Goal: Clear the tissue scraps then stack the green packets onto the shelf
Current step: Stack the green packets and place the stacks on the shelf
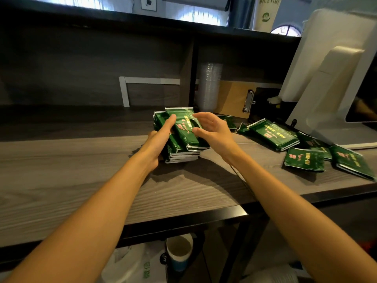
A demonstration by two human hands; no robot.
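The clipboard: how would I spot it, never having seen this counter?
Find the big white machine on the right of the wooden counter. Left of it, in the shelf recess behind the scattered green packets, a clipboard stands beside a stack of clear cups. It alone is a tan board with a metal clip.

White banner (266, 11), behind shelf top, right end: "NICETIM…", line above cut off; round green logo beneath. Plastic bag (142, 266), under tabletop front edge: green "微信". Black tag (163, 259) beside it: "4G". Green packets (273, 133): gold and red print, unreadable.
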